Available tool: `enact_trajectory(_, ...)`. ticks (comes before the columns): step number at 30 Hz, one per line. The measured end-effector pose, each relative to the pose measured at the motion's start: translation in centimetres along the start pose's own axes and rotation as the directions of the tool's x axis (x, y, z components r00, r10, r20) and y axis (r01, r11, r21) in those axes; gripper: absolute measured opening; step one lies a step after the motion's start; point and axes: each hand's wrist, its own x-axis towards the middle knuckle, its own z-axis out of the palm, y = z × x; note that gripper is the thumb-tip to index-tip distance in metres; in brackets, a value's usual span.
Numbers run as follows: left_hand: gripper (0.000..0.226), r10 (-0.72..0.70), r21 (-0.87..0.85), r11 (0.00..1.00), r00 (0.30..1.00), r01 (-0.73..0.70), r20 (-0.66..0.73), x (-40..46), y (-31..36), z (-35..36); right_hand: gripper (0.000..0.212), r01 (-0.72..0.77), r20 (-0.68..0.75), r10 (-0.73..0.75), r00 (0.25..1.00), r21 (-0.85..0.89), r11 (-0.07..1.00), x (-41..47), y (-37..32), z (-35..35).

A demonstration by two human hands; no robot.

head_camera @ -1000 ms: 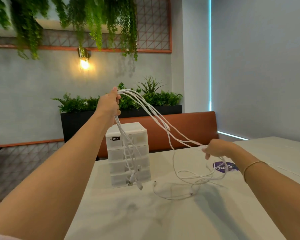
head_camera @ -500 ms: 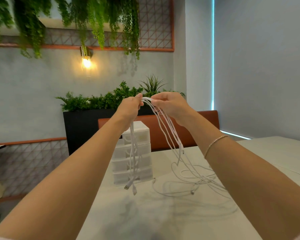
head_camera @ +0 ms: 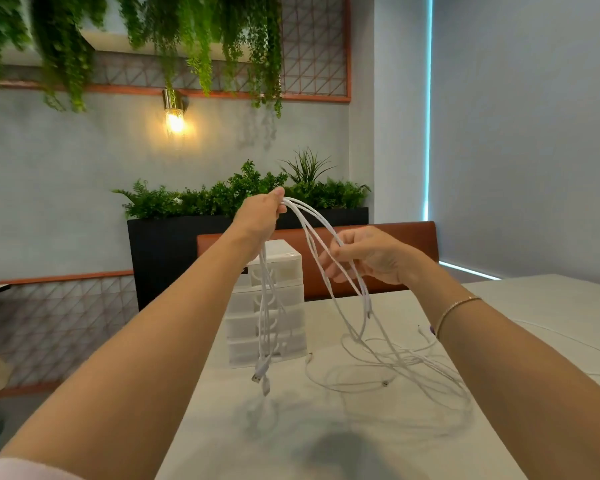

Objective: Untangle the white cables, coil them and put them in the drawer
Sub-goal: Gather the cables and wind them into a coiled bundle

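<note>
White cables [head_camera: 312, 237] pinched high in left hand [head_camera: 260, 216], raked lower by right hand [head_camera: 364, 258].

Left hand curled tight round the bunch; right hand fingers [head_camera: 329, 268] loosely bent, strands running between them. Plug ends dangling before the drawer unit [head_camera: 274, 306]; loose loops sprawled on the table [head_camera: 326, 427] at right. Which strand belongs to which cable: cannot tell.
</note>
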Motion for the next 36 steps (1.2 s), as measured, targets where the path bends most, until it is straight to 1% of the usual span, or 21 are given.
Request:
enact_trajectory(2, 0.037, -0.082, -0.135, 0.988, 0.991, 0.068, -0.105, 0.4, 0.4, -1.8, 0.016, -0.134, 0.002, 0.14, 0.99, -0.266, 0.955, -0.7, 2.5, -0.5)
enact_trajectory(3, 0.036, -0.1, -0.175, 0.982, 0.985, 0.075, -0.138, 0.6, 0.7, -3.0, 0.02, -0.191, -0.016, 0.196, 0.981, -0.3, 0.935, -1.2, 4.2, -1.0)
enact_trajectory(5, 0.037, -0.083, -0.206, 0.977, 0.985, 0.051, -0.152, 0.9, 0.9, -5.1, 0.029, -0.285, -0.086, 0.273, 0.958, -0.242, 0.927, -2.4, 7.6, -2.2)
enact_trajectory(6, 0.037, -0.068, -0.226, 0.973, 0.987, 0.034, -0.144, 1.0, 0.8, -5.8, 0.032, -0.322, -0.122, 0.301, 0.946, -0.221, 0.921, -3.0, 8.8, -2.8)
enact_trajectory(8, 0.038, -0.068, -0.264, 0.964, 0.993, 0.039, -0.101, 0.7, 0.5, -6.2, 0.036, -0.383, -0.164, 0.349, 0.923, -0.287, 0.878, -4.0, 11.0, -3.9)
enact_trajectory(12, 0.038, -0.109, -0.271, 0.956, 0.993, 0.115, 0.035, -0.2, -0.6, -4.9, 0.021, -0.499, -0.093, 0.568, 0.818, -0.606, 0.619, -4.5, 11.9, -4.2)
enact_trajectory(13, 0.038, -0.121, -0.253, 0.958, 0.99, 0.134, 0.066, -0.3, -0.8, -4.4, 0.026, -0.491, -0.066, 0.582, 0.81, -0.62, 0.613, -4.2, 11.5, -4.4)
enact_trajectory(14, 0.038, -0.127, -0.235, 0.961, 0.988, 0.145, 0.093, -0.3, -0.9, -4.0, 0.035, -0.47, -0.046, 0.545, 0.837, -0.571, 0.673, -3.9, 10.6, -4.7)
enact_trajectory(15, 0.038, -0.129, -0.225, 0.962, 0.985, 0.153, 0.115, -0.3, -0.9, -3.5, 0.042, -0.436, -0.058, 0.462, 0.885, -0.449, 0.78, -3.6, 9.4, -5.0)
enact_trajectory(16, 0.038, -0.129, -0.218, 0.963, 0.983, 0.156, 0.134, -0.3, -0.9, -3.1, 0.044, -0.352, -0.082, 0.343, 0.936, -0.278, 0.894, -3.3, 7.8, -5.1)
enact_trajectory(17, 0.038, -0.127, -0.207, 0.966, 0.98, 0.157, 0.15, -0.3, -0.8, -2.7, 0.044, -0.228, -0.104, 0.215, 0.971, -0.122, 0.966, -3.0, 6.1, -5.1)
enact_trajectory(18, 0.037, -0.122, -0.191, 0.97, 0.979, 0.153, 0.166, -0.3, -0.7, -2.3, 0.041, -0.107, -0.126, 0.104, 0.987, -0.018, 0.994, -2.6, 4.2, -4.9)
enact_trajectory(19, 0.036, -0.113, -0.173, 0.974, 0.977, 0.145, 0.181, -0.4, -0.5, -1.8, 0.039, -0.02, -0.143, 0.022, 0.99, 0.012, 1.0, -2.1, 2.3, -4.5)
enact_trajectory(20, 0.036, -0.1, -0.153, 0.979, 0.976, 0.131, 0.195, -0.6, -0.3, -1.4, 0.04, 0.041, -0.149, -0.042, 0.988, -0.009, 0.999, -1.6, 0.5, -3.7)
enact_trajectory(22, 0.036, -0.076, -0.092, 0.991, 0.975, 0.097, 0.206, -0.9, 0.1, -0.5, 0.046, 0.084, -0.153, -0.101, 0.983, -0.115, 0.99, -0.4, -2.3, -1.6)
enact_trajectory(24, 0.037, -0.041, -0.014, 0.999, 0.98, 0.045, 0.197, -1.1, 0.3, 0.4, 0.036, 0.104, -0.157, -0.137, 0.978, -0.204, 0.973, 0.8, -3.9, 0.4)
enact_trajectory(26, 0.038, 0.004, 0.041, 0.999, 0.981, -0.012, 0.196, -1.1, 0.4, 0.9, 0.015, 0.143, -0.193, -0.175, 0.965, -0.17, 0.975, 1.6, -4.4, 1.5)
enact_trajectory(27, 0.038, 0.019, 0.059, 0.998, 0.979, -0.032, 0.203, -1.1, 0.4, 0.9, 0.012, 0.152, -0.211, -0.173, 0.962, -0.113, 0.982, 1.8, -4.3, 1.6)
enact_trajectory(29, 0.037, 0.031, 0.12, 0.991, 0.97, -0.061, 0.242, -1.2, 0.3, 0.4, 0.012, 0.15, -0.235, -0.161, 0.959, -0.061, 0.987, 1.8, -4.1, 1.6)
enact_trajectory(33, 0.036, 0.071, 0.343, 0.919, 0.936, -0.196, 0.344, -1.6, 0.3, -0.6, 0.011, 0.128, -0.242, -0.17, 0.955, -0.179, 0.976, 1.4, -3.6, 1.8)
enact_trajectory(36, 0.036, 0.085, 0.381, 0.891, 0.915, -0.247, 0.395, -1.7, 0.6, -0.2, 0.015, 0.152, -0.259, -0.195, 0.946, -0.178, 0.972, 1.6, -3.5, 1.6)
